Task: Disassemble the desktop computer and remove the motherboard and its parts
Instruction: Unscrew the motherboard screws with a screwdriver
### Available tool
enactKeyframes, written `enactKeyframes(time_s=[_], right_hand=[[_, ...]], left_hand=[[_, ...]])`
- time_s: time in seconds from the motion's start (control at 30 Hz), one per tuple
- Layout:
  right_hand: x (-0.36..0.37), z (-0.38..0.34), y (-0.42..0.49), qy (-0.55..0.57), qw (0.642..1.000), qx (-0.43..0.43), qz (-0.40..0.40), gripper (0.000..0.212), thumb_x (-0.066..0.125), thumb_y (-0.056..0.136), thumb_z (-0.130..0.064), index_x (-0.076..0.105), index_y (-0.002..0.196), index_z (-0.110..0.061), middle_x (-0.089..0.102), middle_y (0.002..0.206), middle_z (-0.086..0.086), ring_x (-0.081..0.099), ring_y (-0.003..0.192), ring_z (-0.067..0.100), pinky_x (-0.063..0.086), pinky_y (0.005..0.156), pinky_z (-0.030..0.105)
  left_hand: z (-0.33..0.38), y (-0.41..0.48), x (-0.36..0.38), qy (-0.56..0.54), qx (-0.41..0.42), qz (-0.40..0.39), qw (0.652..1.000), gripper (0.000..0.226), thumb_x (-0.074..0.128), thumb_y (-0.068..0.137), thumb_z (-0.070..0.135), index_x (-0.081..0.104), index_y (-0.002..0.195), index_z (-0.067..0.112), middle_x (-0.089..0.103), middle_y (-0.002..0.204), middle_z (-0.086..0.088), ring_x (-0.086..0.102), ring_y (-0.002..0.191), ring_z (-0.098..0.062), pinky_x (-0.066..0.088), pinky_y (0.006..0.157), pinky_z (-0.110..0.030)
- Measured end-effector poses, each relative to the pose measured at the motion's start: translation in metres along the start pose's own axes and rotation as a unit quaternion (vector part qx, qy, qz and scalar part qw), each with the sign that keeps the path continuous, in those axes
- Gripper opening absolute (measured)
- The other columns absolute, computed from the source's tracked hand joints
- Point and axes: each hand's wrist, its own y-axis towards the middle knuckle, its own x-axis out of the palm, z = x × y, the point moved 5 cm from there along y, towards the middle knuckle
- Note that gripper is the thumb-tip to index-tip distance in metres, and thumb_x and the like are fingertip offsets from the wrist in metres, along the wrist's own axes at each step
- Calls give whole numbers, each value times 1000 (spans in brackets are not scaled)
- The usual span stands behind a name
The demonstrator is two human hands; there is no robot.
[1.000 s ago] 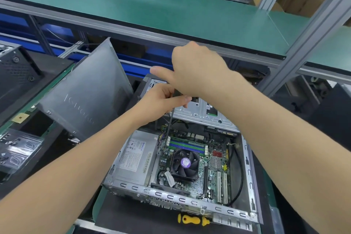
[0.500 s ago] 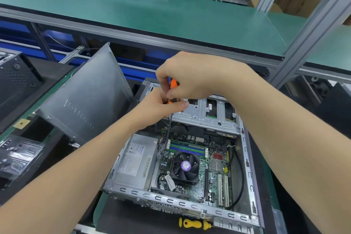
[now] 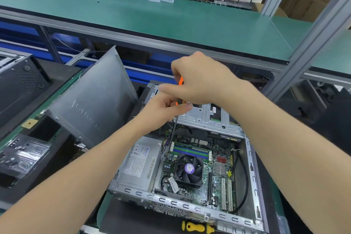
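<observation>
An open desktop case (image 3: 176,204) lies flat in front of me. Inside sit the green motherboard (image 3: 218,175) with a black CPU fan (image 3: 189,169), memory sticks (image 3: 190,151), a silver power supply (image 3: 138,163) and a metal drive cage (image 3: 210,119). My right hand (image 3: 201,78) grips the orange handle of a screwdriver (image 3: 180,81) from above. Its long shaft (image 3: 173,131) runs down to the board's upper left corner. My left hand (image 3: 163,110) pinches the shaft just below the handle.
The removed side panel (image 3: 89,99) leans upright at the case's left. A yellow screwdriver (image 3: 197,226) lies at the case's near edge. A black case (image 3: 20,85) and bagged parts (image 3: 20,154) sit far left. A green shelf (image 3: 152,19) and grey post (image 3: 307,38) stand behind.
Both hands have lowered slightly over the case, and the orange screwdriver handle has come into sight in my right hand. The case has not moved.
</observation>
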Motion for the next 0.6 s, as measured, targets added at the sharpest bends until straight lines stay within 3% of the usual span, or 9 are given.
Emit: enactKeyframes(time_s=[0.07,0.13,0.2,0.23,0.3,0.37,0.4,0.5,0.6], right_hand=[[4,1,0,-18,996,76,53,58,51,92,-71,45,71,-17,46,70,2,51,67,24,31,51,31],[9,1,1,-4,994,91,58,52,59,92,-61,44,71,-15,47,72,4,52,70,27,32,52,31],[11,2,3,29,997,66,30,30,67,88,-43,54,84,-16,57,84,3,59,81,28,41,58,33],[10,3,3,50,997,52,15,23,70,85,-36,56,88,-19,61,87,0,61,81,24,42,58,33],[6,6,-1,90,995,38,-7,24,77,79,-34,58,92,-24,60,85,-10,57,76,9,39,54,28],[5,9,-4,140,989,35,-17,31,82,74,-33,60,96,-28,60,87,-14,55,77,3,41,56,26],[7,11,-6,187,981,41,-20,33,83,72,-29,61,97,-29,64,89,-12,59,79,5,46,59,27],[25,14,-10,346,936,61,-27,25,79,73,-16,65,93,-21,74,88,-2,67,76,13,53,65,34],[53,13,-17,330,941,69,-7,10,72,85,-26,66,92,-23,71,83,-5,66,75,12,54,69,33]], left_hand=[[1,-1,1,2,3,9,1000,19,72,88,45,73,92,26,28,61,2,25,53,-16,24,54,-31],[3,0,2,7,7,15,1000,13,72,88,45,72,86,32,32,62,-5,26,56,-19,25,57,-35],[3,1,2,30,0,21,999,29,72,89,46,70,94,17,39,69,-22,29,58,-24,28,58,-38],[1,1,1,35,0,21,999,42,72,88,47,67,100,7,40,68,-23,29,58,-24,29,57,-35],[0,-1,1,36,6,7,999,47,71,89,45,64,100,0,33,58,-9,28,52,-17,31,54,-26],[-4,-4,-2,43,6,-7,999,19,68,96,36,65,86,20,30,56,4,27,49,-13,30,51,-18],[-6,-5,-3,42,5,-13,999,19,66,98,32,62,80,28,31,57,5,27,49,-12,30,51,-16],[-15,-9,-5,53,-18,-27,998,20,61,101,31,61,85,19,35,61,2,29,51,-11,29,51,-20],[-21,-11,-10,121,-29,-41,991,20,60,99,42,70,90,28,50,63,2,42,54,-12,35,55,-25]])
